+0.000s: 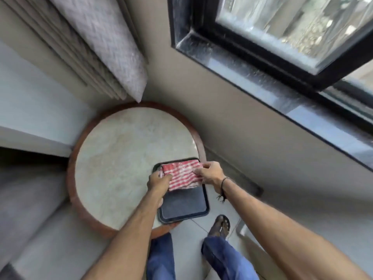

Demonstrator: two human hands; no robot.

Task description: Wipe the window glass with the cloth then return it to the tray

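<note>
A red-and-white checked cloth (181, 174) lies over the far half of a dark rectangular tray (184, 207). My left hand (158, 181) grips the cloth's left edge. My right hand (210, 173) pinches its right edge. Both hands hold the cloth stretched between them, right over the tray. The tray sits at the near right edge of a round table (125, 150), partly overhanging it. The window glass (298, 23) is at the upper right, inside a black frame.
A dark, dusty window sill (262, 81) runs diagonally along the right wall. Grey curtains (101, 47) hang at the upper left, just above the table. My legs and a sandalled foot (221, 225) stand on the tiled floor beside the table.
</note>
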